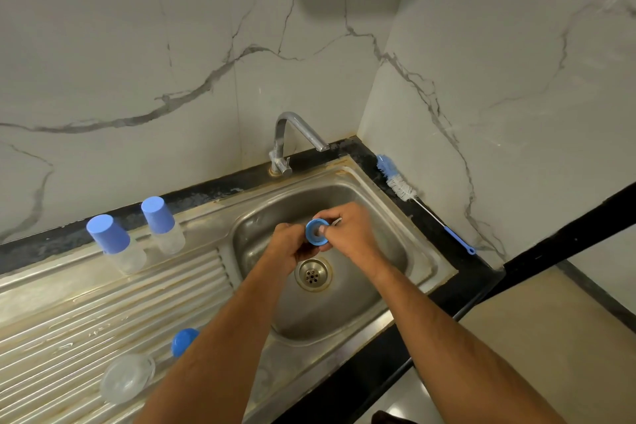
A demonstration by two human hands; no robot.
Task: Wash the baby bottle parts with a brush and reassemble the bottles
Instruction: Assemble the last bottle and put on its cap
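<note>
Hovering over the stainless steel sink basin [344,313], a round blue plastic bottle collar ring [316,232] sat between both hands. The left hand [290,246] curled round its lower side, while the right hand [351,234] pinched its rim, thumb inside the opening.

- Both hands over sink basin [395,251], above drain.
- L hand [287,246] + R hand [351,234] each pinch blue collar ring [316,232]; R fingertip in its opening.
- 2 capped bottles [117,244] upright on drainboard, far L.
- Bottle brush [402,188] lies on black desk [475,282], R of sink.
- Clear bottle [127,379], blue cap [184,341] lying near L forearm.
</note>
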